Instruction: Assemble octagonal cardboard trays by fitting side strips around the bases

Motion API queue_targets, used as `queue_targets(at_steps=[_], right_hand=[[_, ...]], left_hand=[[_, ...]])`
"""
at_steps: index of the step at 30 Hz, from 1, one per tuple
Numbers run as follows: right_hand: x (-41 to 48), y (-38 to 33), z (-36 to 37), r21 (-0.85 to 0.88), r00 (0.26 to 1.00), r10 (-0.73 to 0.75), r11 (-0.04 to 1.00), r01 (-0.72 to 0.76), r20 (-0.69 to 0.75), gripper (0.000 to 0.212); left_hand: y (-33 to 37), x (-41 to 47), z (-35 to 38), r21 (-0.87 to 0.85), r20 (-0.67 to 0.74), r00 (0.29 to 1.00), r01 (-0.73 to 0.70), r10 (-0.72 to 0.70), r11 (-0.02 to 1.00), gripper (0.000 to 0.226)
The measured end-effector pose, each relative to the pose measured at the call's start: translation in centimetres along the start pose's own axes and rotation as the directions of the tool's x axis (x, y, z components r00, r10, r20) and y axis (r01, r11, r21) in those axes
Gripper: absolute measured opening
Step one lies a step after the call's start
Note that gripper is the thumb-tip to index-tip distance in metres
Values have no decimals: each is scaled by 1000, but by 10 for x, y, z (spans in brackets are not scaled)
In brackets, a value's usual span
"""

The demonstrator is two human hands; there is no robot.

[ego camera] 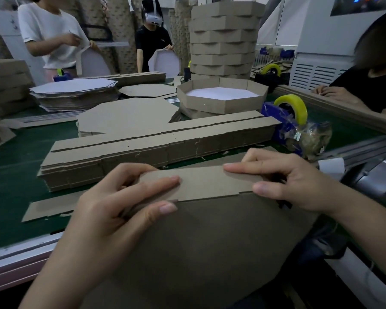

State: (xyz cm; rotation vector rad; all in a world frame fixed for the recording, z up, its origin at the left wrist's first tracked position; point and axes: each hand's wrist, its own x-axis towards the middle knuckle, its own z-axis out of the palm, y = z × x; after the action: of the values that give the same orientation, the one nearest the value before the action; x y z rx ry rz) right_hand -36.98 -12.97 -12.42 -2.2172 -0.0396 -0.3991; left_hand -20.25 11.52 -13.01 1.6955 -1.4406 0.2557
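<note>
Nearest, base leans twd the person so its far edge meets strip. L hand & R hand each pinch strip, thumb vs fingers, prob. seating its notches. Spare stack lies just beyond, w/in reach; done tray further back.

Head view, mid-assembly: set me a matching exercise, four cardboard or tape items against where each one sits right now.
Things:
1. brown cardboard side strip
2. finished octagonal cardboard tray with white floor
3. yellow tape roll on its blue dispenser
4. long stack of brown cardboard strips

Places:
A. right of the stack's far end, on the green table
B. pinched by the left hand and right hand against the big brown cardboard base
C. lying lengthwise just beyond the hands
D. behind the stack, open side up

Pairs: 1-B, 2-D, 3-A, 4-C.
</note>
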Motion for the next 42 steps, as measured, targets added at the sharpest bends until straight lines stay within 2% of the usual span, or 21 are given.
queue_targets(at_steps=[7,13,19,24,29,33,38,40,42], right_hand=[[-2,12,-3,26,1000,-17,1000,17,3,42],[-2,13,-6,39,1000,-22,999,22,8,43],[4,11,-16,38,1000,-11,999,10,29,43],[11,16,-13,56,998,27,998,-31,57,40],[22,15,-11,133,994,42,990,-55,99,42],[28,16,-12,307,981,83,942,-134,174,43],[36,21,-13,415,964,116,886,-209,238,45],[38,21,-15,399,961,113,893,-210,252,46],[37,20,-16,287,958,94,942,-173,269,54]], left_hand=[[-2,0,2,-33,6,1000,21,-21,999,41],[3,2,4,-59,-42,999,27,-29,998,36],[2,7,7,-44,-32,999,11,-12,999,33],[-4,12,5,-17,90,996,20,-18,1000,32],[6,36,8,175,293,955,-94,39,980,35],[10,39,13,190,280,960,-57,2,980,34],[6,37,16,170,253,966,1,-44,985,32],[4,38,15,154,237,970,19,-56,988,31],[2,37,14,169,239,969,22,-62,985,31]])
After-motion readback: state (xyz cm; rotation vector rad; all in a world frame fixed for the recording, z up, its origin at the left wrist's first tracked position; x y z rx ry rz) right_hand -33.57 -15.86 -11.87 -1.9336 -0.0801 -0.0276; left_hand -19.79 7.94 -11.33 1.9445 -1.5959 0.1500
